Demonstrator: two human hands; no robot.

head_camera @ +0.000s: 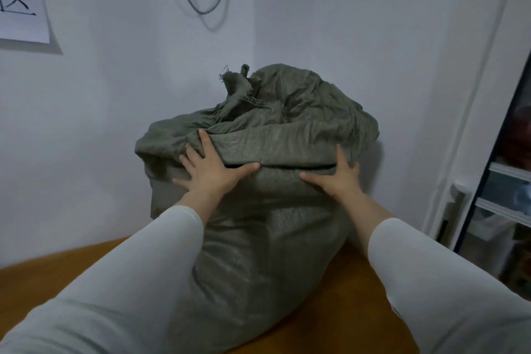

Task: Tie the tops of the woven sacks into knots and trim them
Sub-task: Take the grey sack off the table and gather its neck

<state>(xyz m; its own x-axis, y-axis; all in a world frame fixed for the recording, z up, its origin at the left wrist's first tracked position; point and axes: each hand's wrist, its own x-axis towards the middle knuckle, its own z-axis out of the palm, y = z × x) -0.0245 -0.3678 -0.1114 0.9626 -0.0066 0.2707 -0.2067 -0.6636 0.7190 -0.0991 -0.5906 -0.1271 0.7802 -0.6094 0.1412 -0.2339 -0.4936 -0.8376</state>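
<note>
Sack [258, 238] stands on the worktop [359, 296] against the wall [115, 123], its frayed top [238, 83] bunched but, I judge, not yet trimmed. Left hand [212, 172] and right hand [337, 178] press, fingers spread, on its folded rim.

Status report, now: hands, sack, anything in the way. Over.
Left hand and right hand open, pressing grey-green woven sack. Sack stands on brown wooden table, top bunched, frayed end sticking up. Nothing blocking the hands.
</note>
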